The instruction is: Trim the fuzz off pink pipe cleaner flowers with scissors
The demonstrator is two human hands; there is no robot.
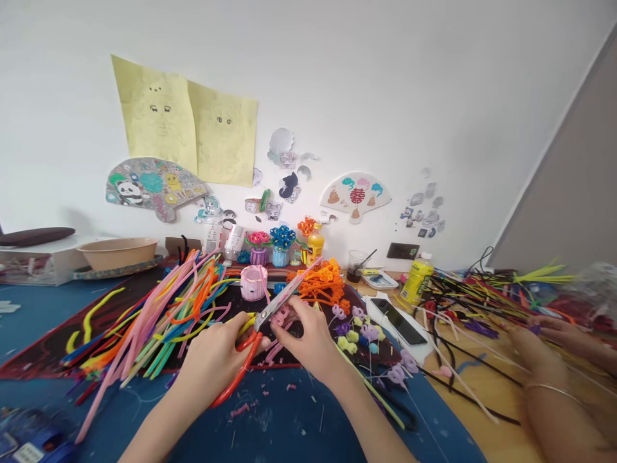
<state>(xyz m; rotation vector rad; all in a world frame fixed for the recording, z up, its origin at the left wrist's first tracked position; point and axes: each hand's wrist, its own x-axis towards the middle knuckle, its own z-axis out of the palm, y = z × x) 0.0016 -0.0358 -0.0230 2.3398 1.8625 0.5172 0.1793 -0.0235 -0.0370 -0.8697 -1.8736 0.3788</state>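
Observation:
My left hand is closed round the red-and-yellow handles of a pair of scissors, whose blades point up and to the right. My right hand pinches a small pink pipe-cleaner piece right at the blades. Both hands hover over a dark mat on the blue table. A big heap of coloured pipe cleaners lies to the left of my left hand. Small purple and yellow pipe-cleaner flowers lie just right of my right hand.
Another person's hands work at the right among black and green pipe cleaners. A phone, yellow bottle, orange flower pile, pink cup and small flower pots stand behind. A beige bowl sits far left.

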